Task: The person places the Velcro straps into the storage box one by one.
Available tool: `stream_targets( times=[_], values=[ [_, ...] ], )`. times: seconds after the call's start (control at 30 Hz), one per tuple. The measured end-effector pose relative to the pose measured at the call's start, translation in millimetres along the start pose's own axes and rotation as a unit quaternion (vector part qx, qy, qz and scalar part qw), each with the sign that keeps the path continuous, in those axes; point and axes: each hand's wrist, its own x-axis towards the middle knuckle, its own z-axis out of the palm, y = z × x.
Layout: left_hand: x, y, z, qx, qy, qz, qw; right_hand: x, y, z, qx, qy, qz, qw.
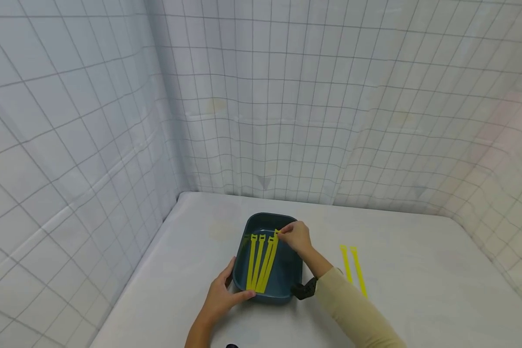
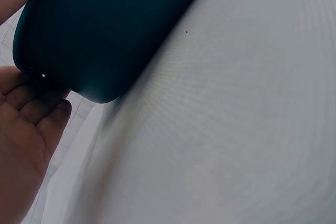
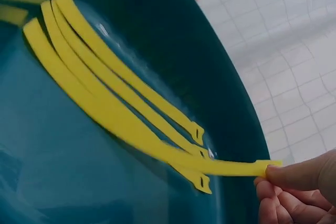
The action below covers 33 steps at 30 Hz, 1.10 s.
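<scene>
A dark teal tub (image 1: pixel 284 278) sits on the white table. My left hand (image 1: pixel 221 294) grips its near left corner, thumb at the near rim and fingers along the side wall; the left wrist view shows the fingers (image 2: pixel 39 100) against the tub's outer wall. Over the tub's far right part, my right hand (image 1: pixel 297 236) pinches the slotted head of a yellow cable-tie strap (image 3: pixel 231 168) between thumb and fingers. Its other end rests low in the tub. Several similar yellow straps (image 3: pixel 123 74) lie side by side inside, heads toward the far end.
Two more yellow straps (image 1: pixel 358 273) lie on the table (image 1: pixel 417 270) to the right, partly hidden by my right sleeve (image 1: pixel 352 309). White curtains with a grid pattern (image 1: pixel 261 121) hang at the back and sides. A small dark round thing (image 1: pixel 232 346) shows at the bottom edge.
</scene>
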Motion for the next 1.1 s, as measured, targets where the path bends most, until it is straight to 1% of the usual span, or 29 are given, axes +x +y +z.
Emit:
stream_targets(
  times=[0.23,0.5,0.67,0.83,0.97,1.07,1.1],
  values=[
    [-0.4,1.5,0.8,0.003,-0.005,0.013,0.9999,4.8,1.5,-0.2,-0.02,0.0,0.014,0.9997],
    [-0.3,1.8,-0.4,-0.001,-0.006,0.012,0.9999,7.7,0.6,6.4,-0.063,0.027,0.011,0.9976],
    [-0.3,2.3,-0.4,0.002,-0.003,0.013,0.9999,8.3,-0.6,9.4,-0.096,0.033,0.007,0.9948],
    [1.0,1.2,-0.6,0.0,-0.003,0.016,0.9999,7.9,-0.9,12.1,-0.119,0.036,-0.008,0.9922],
    [0.7,1.3,-0.8,0.0,-0.004,0.012,0.9999,8.1,-0.6,15.1,-0.127,0.035,0.001,0.9913],
    [-0.1,2.5,-0.9,0.003,-0.004,0.011,0.9999,9.4,0.7,19.2,-0.142,0.04,0.004,0.9891],
    [-0.4,2.9,-1.0,0.004,-0.005,0.012,0.9999,9.7,1.1,20.5,-0.146,0.041,-0.001,0.9884]
  ],
)
